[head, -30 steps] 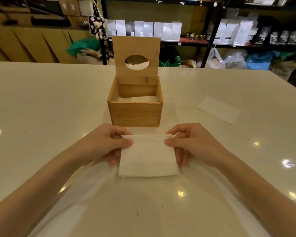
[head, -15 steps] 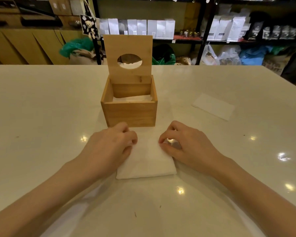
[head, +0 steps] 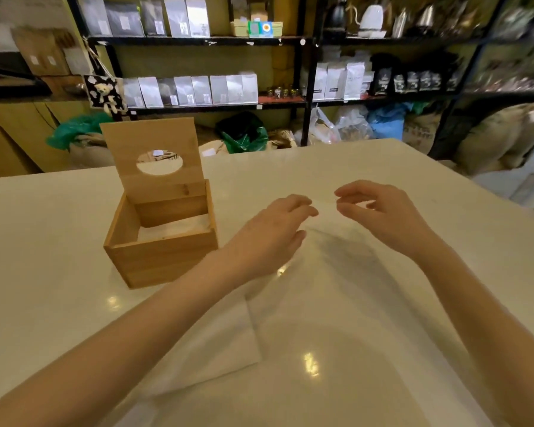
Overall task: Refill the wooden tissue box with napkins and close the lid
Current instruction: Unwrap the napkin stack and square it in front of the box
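The wooden tissue box (head: 164, 257) stands on the white table to the left. Its lid (head: 150, 140), with an oval hole, is upright and open, and white napkins (head: 174, 229) lie inside. A folded white napkin (head: 222, 343) rests on the table near me, under my left forearm. A second flat napkin (head: 324, 208) lies farther off, between my two hands. My left hand (head: 275, 229) and my right hand (head: 379, 214) hover at its edges with fingers curled and apart. Neither hand holds anything.
The white table (head: 43, 241) ends at its far edge behind the box and at a corner to the right. Black shelves (head: 302, 87) with bags and jars stand beyond it, and sacks and plastic bags lie on the floor.
Both hands let go of the folded napkin and moved forward and right to the flat napkin. My view turned right, so the box now sits to the left.
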The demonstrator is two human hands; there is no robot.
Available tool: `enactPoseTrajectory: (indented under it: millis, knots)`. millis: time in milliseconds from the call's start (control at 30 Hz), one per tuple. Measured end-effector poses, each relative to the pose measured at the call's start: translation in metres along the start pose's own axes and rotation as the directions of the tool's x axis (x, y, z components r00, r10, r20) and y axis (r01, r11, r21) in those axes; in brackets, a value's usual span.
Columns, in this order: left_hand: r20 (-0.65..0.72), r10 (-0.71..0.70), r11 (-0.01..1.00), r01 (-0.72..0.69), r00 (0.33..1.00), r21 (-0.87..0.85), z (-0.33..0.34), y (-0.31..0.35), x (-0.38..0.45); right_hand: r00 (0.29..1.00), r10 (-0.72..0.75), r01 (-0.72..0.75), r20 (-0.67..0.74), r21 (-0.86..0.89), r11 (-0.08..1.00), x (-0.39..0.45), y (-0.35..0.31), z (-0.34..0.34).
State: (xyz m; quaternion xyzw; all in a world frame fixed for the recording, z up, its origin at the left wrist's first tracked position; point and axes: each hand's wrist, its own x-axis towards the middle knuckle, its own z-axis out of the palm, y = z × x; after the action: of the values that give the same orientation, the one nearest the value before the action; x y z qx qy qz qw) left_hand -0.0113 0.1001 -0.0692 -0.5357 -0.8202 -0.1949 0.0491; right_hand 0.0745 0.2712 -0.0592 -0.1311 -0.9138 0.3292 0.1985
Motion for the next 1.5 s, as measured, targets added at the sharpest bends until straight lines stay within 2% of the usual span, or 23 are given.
enactPoseTrajectory:
  millis: [100,200,300,467,767,900,1033,1167,1300,1367,1433,1500]
  knots:
    - [0.019,-0.040,0.999,0.039,0.999,0.034,0.027,-0.009,0.028,0.999,0.036,-0.039,-0.038,-0.077,0.996,0.007,0.030,0.008]
    - [0.070,-0.099,0.993,0.095,0.993,0.065,0.044,-0.020,0.043,0.997,0.073,-0.072,0.008,-0.120,0.990,0.006,0.051,0.019]
    - [0.116,-0.088,0.993,0.077,0.989,0.092,0.051,-0.025,0.049,0.995,0.012,0.009,0.094,-0.215,0.977,0.006,0.060,0.025]
    - [0.104,-0.122,0.993,0.120,0.987,0.022,0.052,-0.025,0.052,0.993,-0.107,0.114,0.040,-0.322,0.940,0.008,0.062,0.033]
    - [0.075,-0.119,0.992,0.121,0.990,-0.034,0.054,-0.028,0.048,0.992,-0.128,0.115,-0.009,-0.381,0.917,0.009,0.062,0.043]
    - [0.061,-0.138,0.989,0.141,0.989,-0.044,0.049,-0.028,0.046,0.996,-0.041,0.026,-0.074,-0.201,0.979,0.006,0.056,0.037]
    - [-0.047,-0.204,0.957,0.189,0.978,-0.218,0.036,-0.023,0.037,0.994,0.061,-0.051,-0.087,0.117,0.992,0.000,0.037,0.025]
    - [-0.084,-0.191,0.942,0.159,0.978,-0.295,0.004,-0.011,0.022,0.993,0.084,-0.052,-0.084,0.326,0.944,-0.002,0.012,0.012]
    - [-0.043,-0.234,0.900,0.200,0.971,-0.387,-0.032,-0.007,-0.009,0.996,0.062,-0.090,0.068,0.581,0.809,-0.012,-0.019,0.003]
    - [0.009,-0.291,0.832,0.257,0.957,-0.491,-0.047,-0.004,-0.026,0.987,0.026,-0.114,0.156,0.587,0.801,-0.019,-0.032,0.002]
    - [0.094,-0.417,0.687,0.381,0.904,-0.619,-0.060,-0.005,-0.046,0.976,0.016,-0.143,0.217,0.585,0.798,-0.024,-0.044,0.009]
    - [0.237,-0.470,0.536,0.488,0.850,-0.689,-0.069,-0.006,-0.059,0.967,0.028,-0.177,0.253,0.590,0.788,-0.030,-0.049,0.012]
